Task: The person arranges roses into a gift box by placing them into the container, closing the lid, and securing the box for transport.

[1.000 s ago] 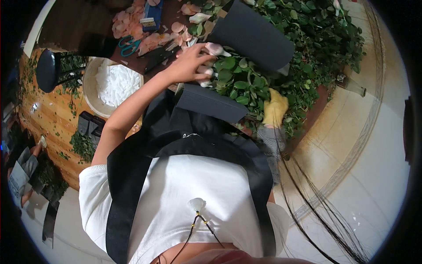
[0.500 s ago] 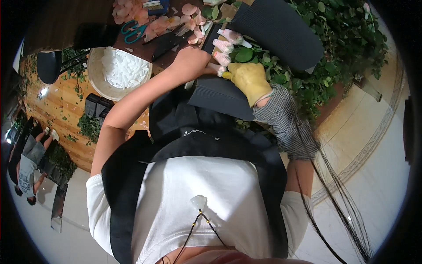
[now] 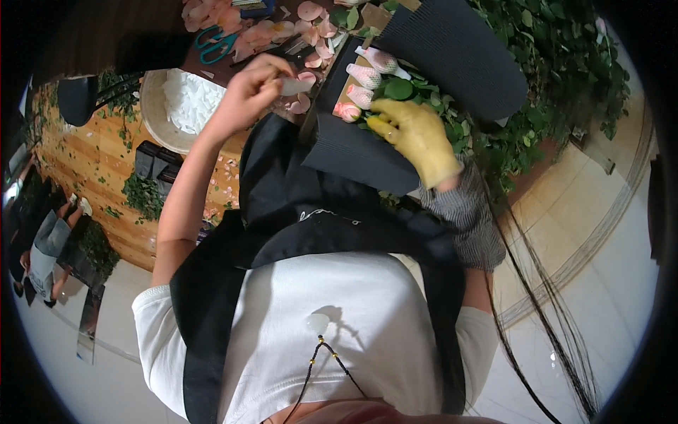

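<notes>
Moved off the roses [image 3: 364, 76], the left hand [image 3: 251, 92] pinches a white sleeve [image 3: 294, 86] near petals [image 3: 301, 104]; probably light and soft, hold its rim. The right hand's [image 3: 413, 134] fingers curl, their grip unclear.

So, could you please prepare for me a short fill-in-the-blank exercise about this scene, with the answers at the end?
1. The right hand wears a ____ glove.
2. The left hand holds a small pale piece near loose pink ____.
3. The round basket contains many ____ pieces.
4. Over the white shirt, the person wears a ____ apron.

Missing words: yellow; petals; white; black.
</notes>
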Tool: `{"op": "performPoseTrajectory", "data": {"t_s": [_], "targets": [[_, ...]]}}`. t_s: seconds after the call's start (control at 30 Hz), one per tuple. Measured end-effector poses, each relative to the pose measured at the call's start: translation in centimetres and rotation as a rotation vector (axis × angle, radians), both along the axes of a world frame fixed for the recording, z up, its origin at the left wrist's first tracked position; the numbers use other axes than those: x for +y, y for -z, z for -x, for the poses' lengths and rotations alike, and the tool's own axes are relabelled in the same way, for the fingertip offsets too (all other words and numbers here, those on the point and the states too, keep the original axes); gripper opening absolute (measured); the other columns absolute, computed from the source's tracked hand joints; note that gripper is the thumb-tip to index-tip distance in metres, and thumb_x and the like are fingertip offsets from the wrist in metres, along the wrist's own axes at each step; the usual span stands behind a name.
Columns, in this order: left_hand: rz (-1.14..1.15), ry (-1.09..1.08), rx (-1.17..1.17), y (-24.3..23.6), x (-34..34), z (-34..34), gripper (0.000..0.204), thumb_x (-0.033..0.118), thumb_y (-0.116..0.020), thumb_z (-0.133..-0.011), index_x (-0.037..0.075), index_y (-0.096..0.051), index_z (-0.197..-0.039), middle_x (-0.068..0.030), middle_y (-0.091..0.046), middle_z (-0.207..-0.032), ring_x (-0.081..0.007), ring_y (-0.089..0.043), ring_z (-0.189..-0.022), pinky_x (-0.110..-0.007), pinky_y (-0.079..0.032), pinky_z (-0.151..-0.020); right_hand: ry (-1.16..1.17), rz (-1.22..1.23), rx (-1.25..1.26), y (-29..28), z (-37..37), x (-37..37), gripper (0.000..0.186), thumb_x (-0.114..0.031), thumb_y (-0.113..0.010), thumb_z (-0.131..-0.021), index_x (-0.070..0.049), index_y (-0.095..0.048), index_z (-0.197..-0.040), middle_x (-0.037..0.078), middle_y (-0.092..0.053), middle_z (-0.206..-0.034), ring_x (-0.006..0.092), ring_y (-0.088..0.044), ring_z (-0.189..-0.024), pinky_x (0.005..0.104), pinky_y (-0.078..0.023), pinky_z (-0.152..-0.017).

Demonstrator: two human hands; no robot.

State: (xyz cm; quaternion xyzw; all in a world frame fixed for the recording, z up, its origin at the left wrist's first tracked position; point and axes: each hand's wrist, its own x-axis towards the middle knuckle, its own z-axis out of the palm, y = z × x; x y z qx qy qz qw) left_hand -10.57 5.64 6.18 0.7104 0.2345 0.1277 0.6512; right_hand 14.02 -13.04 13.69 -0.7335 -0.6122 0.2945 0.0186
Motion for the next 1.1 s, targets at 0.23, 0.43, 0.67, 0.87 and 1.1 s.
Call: {"op": "performPoseTrajectory", "data": {"t_s": [0.23,0.43,0.67,0.87,1.1], "targets": [[-0.447,0.267,0.348,1.3,-5.1,-8.1,0.049,0.05,-0.074,-0.082,0.005,-0.066,-0.098,-0.0148,-0.069,-0.078,-0.0337,-0.069,-0.074,-0.042,-0.054,-0.064,-0.117,0.332,-0.352,3.9,-0.9,1.2,0.034,-0.039,-0.069,-0.087,-0.013,-0.074,-0.109,0.009,-0.071,-0.075,0.0275,-0.07,-0.067,0.0422,-0.056,-0.064],[-0.45,0.079,0.447,2.4,-6.5,-8.1,0.039,0.045,-0.074,-0.082,0.006,-0.068,-0.085,-0.0103,-0.068,-0.074,-0.0311,-0.069,-0.07,-0.042,-0.054,-0.063,-0.032,0.149,-0.131,3.9,-1.6,-0.3,0.029,-0.041,-0.063,-0.092,-0.016,-0.069,-0.105,0.009,-0.073,-0.083,0.0313,-0.071,-0.077,0.0449,-0.055,-0.072],[0.451,0.092,0.107,3.1,-5.8,-7.0,0.024,0.02,-0.069,-0.094,0.0,-0.065,-0.081,-0.0073,-0.071,-0.087,-0.013,-0.07,-0.071,-0.029,-0.052,-0.063,-0.068,0.398,-0.303,5.2,-1.1,-0.8,0.034,-0.037,-0.07,-0.088,-0.016,-0.066,-0.113,0.011,-0.072,-0.09,0.0348,-0.069,-0.082,0.0458,-0.055,-0.074],[0.44,-0.298,0.008,4.3,-7.3,-4.6,0.024,0.013,-0.062,-0.096,-0.002,-0.064,-0.076,-0.0019,-0.061,-0.075,-0.0073,-0.058,-0.074,-0.025,-0.046,-0.066,-0.046,0.27,-0.34,5.0,-0.9,-1.7,0.026,-0.034,-0.07,-0.086,-0.018,-0.069,-0.107,0.01,-0.071,-0.086,0.0344,-0.069,-0.079,0.0456,-0.056,-0.071],[-0.146,-0.487,0.207,1.7,1.8,-0.3,0.014,0.009,-0.064,-0.089,-0.002,-0.062,-0.08,-0.0068,-0.057,-0.08,-0.0148,-0.056,-0.076,-0.028,-0.045,-0.066,0.056,0.238,-0.322,6.5,-0.9,-3.1,0.02,-0.029,-0.073,-0.082,-0.012,-0.071,-0.093,0.012,-0.07,-0.081,0.0342,-0.068,-0.072,0.0452,-0.055,-0.064]]}}
